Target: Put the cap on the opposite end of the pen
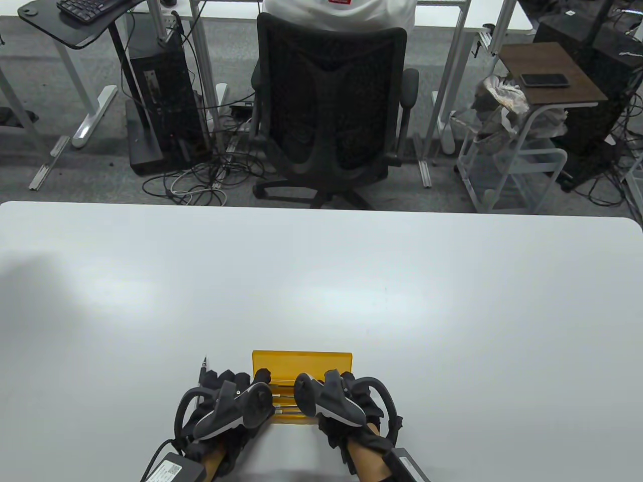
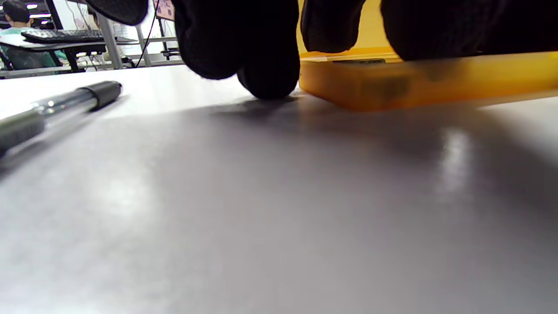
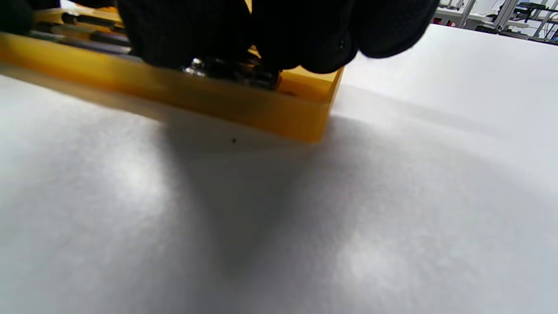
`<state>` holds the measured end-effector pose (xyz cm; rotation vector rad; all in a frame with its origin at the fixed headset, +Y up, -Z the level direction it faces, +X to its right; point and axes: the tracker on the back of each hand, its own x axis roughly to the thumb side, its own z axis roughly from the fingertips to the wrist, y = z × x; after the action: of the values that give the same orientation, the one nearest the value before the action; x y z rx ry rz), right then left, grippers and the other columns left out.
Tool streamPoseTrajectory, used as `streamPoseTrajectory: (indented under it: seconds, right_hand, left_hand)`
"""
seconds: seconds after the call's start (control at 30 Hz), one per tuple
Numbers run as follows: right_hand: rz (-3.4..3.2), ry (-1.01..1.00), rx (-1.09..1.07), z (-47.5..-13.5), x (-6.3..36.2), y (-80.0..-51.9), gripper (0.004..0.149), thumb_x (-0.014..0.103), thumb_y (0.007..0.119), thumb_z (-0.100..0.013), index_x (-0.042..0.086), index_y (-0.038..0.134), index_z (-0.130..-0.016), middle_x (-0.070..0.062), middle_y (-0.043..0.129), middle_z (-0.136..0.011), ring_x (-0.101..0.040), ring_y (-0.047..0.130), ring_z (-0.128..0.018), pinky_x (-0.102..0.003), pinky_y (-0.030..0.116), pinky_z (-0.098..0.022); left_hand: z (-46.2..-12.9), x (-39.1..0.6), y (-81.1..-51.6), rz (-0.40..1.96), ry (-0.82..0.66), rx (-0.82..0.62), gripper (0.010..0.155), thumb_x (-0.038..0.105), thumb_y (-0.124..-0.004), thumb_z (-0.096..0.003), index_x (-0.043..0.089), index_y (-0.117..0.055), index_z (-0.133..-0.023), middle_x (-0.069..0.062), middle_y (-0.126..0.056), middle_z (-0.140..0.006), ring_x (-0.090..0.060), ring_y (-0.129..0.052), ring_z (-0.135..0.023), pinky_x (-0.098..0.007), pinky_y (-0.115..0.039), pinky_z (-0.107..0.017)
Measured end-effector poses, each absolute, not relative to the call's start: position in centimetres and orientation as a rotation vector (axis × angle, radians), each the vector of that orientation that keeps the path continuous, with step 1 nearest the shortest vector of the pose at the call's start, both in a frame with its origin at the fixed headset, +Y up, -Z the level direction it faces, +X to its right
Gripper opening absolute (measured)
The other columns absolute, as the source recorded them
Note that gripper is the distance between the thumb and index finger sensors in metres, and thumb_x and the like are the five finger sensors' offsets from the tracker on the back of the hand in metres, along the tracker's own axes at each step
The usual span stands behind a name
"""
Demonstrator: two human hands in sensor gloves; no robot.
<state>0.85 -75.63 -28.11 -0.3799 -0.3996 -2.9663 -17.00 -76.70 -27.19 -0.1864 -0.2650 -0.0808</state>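
both hands (image 1: 236, 401) (image 1: 336, 396) over yellow case (image 1: 301, 360) at 6 o'clock; grip unclear. pen (image 1: 203, 374) beside left hand.

Bright overhead light, soft glare patches on the glossy white table (image 1: 351, 281). Both wrist views are blurry up close, with dark shadows under the gloves.

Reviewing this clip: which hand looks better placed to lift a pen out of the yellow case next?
Probably the right hand: its fingers already reach into the yellow case over the pens there. The left hand sits at the case's left end, fingertips on the table.
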Motion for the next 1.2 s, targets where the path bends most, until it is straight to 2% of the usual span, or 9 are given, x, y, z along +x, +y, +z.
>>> streamPoseTrajectory:
  seconds: [0.13,0.27,0.37,0.5,0.77,0.87,0.97,1.13,1.2]
  right_hand:
    - [-2.907,-0.468,-0.377,-27.8,0.3,-75.8,0.057,0.036,0.073,-0.044,0.024,0.066,-0.099,-0.014,0.062,-0.101,-0.035,0.071,-0.089,-0.055,0.068,-0.062]
    - [-3.006,-0.394,-0.356,-27.9,0.8,-76.0,0.049,0.034,0.074,-0.041,0.028,0.079,-0.089,-0.011,0.071,-0.095,-0.027,0.085,-0.078,-0.049,0.076,-0.057]
    - [-3.114,-0.370,-0.318,-27.9,1.6,-75.9,0.048,0.033,0.076,-0.042,0.026,0.082,-0.088,-0.009,0.074,-0.093,-0.026,0.087,-0.076,-0.051,0.074,-0.057]
    - [-3.080,-0.135,-0.294,-27.6,1.9,-74.4,0.047,0.034,0.077,-0.041,0.027,0.083,-0.087,-0.007,0.083,-0.089,-0.027,0.089,-0.074,-0.049,0.077,-0.055]
    - [-3.197,-0.096,-0.079,-27.3,5.1,-71.6,0.047,0.035,0.076,-0.042,0.026,0.084,-0.087,-0.009,0.089,-0.081,-0.027,0.095,-0.064,-0.046,0.081,-0.046]
    - [-3.413,-0.058,-0.072,-26.8,6.4,-70.6,0.047,0.036,0.075,-0.042,0.026,0.084,-0.087,-0.009,0.094,-0.073,-0.022,0.100,-0.050,-0.041,0.084,-0.037]
    - [-3.708,-0.087,-0.266,-26.1,6.1,-69.8,0.048,0.035,0.074,-0.042,0.024,0.084,-0.088,-0.010,0.096,-0.069,-0.021,0.101,-0.045,-0.040,0.085,-0.034]
    - [-3.797,-0.437,-0.621,-25.3,2.9,-70.0,0.049,0.035,0.072,-0.043,0.021,0.083,-0.089,-0.010,0.097,-0.065,-0.020,0.100,-0.040,-0.039,0.085,-0.032]
    - [-3.805,-0.490,-0.621,-25.1,2.3,-70.2,0.050,0.036,0.070,-0.043,0.019,0.083,-0.088,-0.009,0.100,-0.061,-0.016,0.101,-0.034,-0.038,0.086,-0.028]
  left_hand:
    - [-27.2,-17.0,-76.7,-0.086,-0.266,-0.185,0.073,0.056,-0.073,-0.0492,0.022,-0.052,-0.111,-0.019,-0.076,-0.101,-0.040,-0.073,-0.084,-0.074,-0.043,-0.071]
    - [-27.2,-17.0,-76.7,-0.085,-0.264,-0.184,0.073,0.056,-0.073,-0.0491,0.023,-0.052,-0.111,-0.019,-0.076,-0.101,-0.040,-0.073,-0.084,-0.074,-0.043,-0.071]
    - [-27.3,-17.1,-76.7,-0.079,-0.262,-0.183,0.073,0.056,-0.073,-0.0491,0.023,-0.053,-0.111,-0.019,-0.076,-0.101,-0.040,-0.073,-0.084,-0.074,-0.043,-0.071]
    - [-27.3,-17.1,-76.8,-0.068,-0.262,-0.180,0.073,0.056,-0.074,-0.0490,0.023,-0.053,-0.111,-0.019,-0.076,-0.100,-0.040,-0.073,-0.084,-0.074,-0.043,-0.072]
    - [-27.0,-17.6,-75.0,0.019,-0.283,-0.073,0.066,0.053,-0.076,-0.0491,0.023,-0.065,-0.107,-0.015,-0.083,-0.095,-0.036,-0.079,-0.079,-0.071,-0.047,-0.072]
    - [-26.3,-18.4,-73.2,0.180,-0.272,-0.007,0.063,0.052,-0.077,-0.0492,0.021,-0.071,-0.104,-0.014,-0.085,-0.094,-0.036,-0.081,-0.079,-0.071,-0.048,-0.071]
    - [-25.4,-19.5,-71.8,0.526,-0.236,0.025,0.064,0.051,-0.079,-0.0496,0.018,-0.072,-0.103,-0.014,-0.086,-0.092,-0.035,-0.082,-0.077,-0.070,-0.050,-0.070]
    - [-24.4,-20.9,-72.0,1.222,-0.210,-0.048,0.069,0.047,-0.083,-0.0519,0.016,-0.061,-0.109,-0.013,-0.077,-0.101,-0.035,-0.075,-0.086,-0.071,-0.045,-0.072]
    - [-24.4,-21.1,-72.5,1.422,-0.167,-0.106,0.056,0.036,-0.084,-0.0541,0.020,-0.068,-0.105,-0.010,-0.078,-0.100,-0.033,-0.075,-0.087,-0.070,-0.044,-0.075]
